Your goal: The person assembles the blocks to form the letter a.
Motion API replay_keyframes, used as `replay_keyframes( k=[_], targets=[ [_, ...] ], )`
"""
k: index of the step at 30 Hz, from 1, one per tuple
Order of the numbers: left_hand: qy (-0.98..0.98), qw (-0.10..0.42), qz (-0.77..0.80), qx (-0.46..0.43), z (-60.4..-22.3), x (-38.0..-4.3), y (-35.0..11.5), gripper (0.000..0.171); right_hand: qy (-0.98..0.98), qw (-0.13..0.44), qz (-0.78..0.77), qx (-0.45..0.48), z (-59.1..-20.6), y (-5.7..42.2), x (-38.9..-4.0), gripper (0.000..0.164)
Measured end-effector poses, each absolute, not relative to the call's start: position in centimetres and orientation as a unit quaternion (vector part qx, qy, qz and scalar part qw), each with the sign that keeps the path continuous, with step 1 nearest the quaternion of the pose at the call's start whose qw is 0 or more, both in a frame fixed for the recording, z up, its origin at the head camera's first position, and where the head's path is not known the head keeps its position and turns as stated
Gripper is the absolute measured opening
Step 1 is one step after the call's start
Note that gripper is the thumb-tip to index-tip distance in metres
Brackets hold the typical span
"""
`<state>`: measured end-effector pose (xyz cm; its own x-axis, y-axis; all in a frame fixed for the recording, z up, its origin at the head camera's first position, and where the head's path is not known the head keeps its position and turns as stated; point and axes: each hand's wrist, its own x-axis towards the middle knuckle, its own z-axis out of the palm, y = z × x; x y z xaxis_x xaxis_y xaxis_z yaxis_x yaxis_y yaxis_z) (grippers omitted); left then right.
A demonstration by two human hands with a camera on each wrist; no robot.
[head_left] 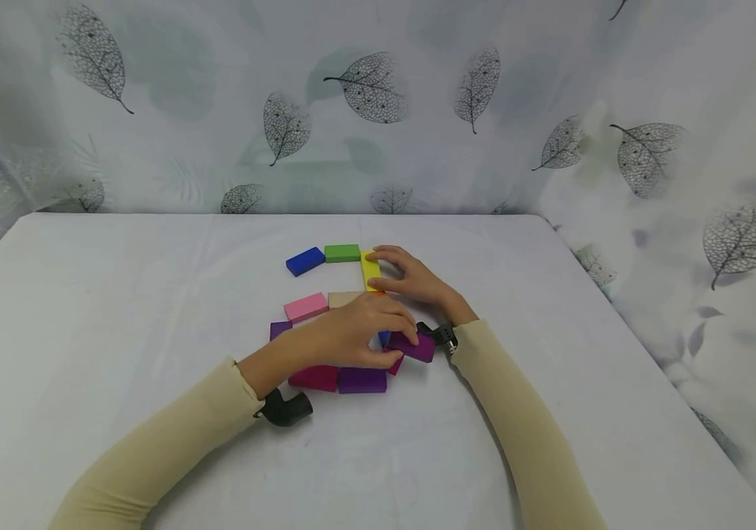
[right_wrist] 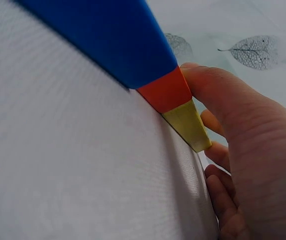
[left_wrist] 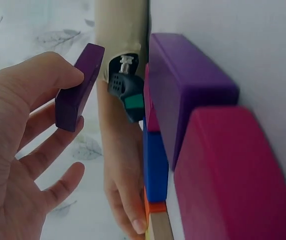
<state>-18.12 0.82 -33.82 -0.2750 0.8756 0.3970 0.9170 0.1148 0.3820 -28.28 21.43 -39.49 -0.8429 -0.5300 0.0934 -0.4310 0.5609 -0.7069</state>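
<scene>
My left hand [head_left: 354,327] pinches a purple block [head_left: 417,347] between thumb and fingers, raised off the table in the left wrist view. Farther back, my right hand [head_left: 414,278] has its thumb and fingers about the yellow block [head_left: 370,271], touching its side and far end. An orange block [right_wrist: 166,91] adjoins the yellow one, followed by a blue block [right_wrist: 108,35]. Below the left hand lie a crimson block [head_left: 314,377] and another purple block [head_left: 362,380]. The left hand partly covers the middle of the row.
At the back, a blue block [head_left: 305,261] and a green block [head_left: 342,253] run toward the yellow one. A pink block [head_left: 307,307], a wood-coloured block [head_left: 344,299] and a purple block [head_left: 280,329] lie nearer. The white table [head_left: 119,316] meets a leaf-print cloth [head_left: 205,88].
</scene>
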Motion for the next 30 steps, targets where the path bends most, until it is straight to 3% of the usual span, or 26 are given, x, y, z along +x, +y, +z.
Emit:
replay_keyframes(
  k=[5, 14, 30],
  targets=[
    [-0.734, 0.026, -0.279, -0.619, -34.4, -17.6, 1.5, 0.020, 0.883, 0.069, -0.381, -0.265, -39.6, 21.4, -28.3, 0.052],
    [-0.744, -0.040, -0.258, -0.615, -34.9, -16.8, 2.2, 0.019, 0.884, 0.069, -0.380, -0.263, -39.5, 21.4, -28.3, 0.052],
    [-0.753, -0.068, -0.225, -0.615, -35.4, -16.6, 2.5, 0.021, 0.886, 0.074, -0.380, -0.254, -39.3, 21.1, -28.1, 0.053]
  ],
)
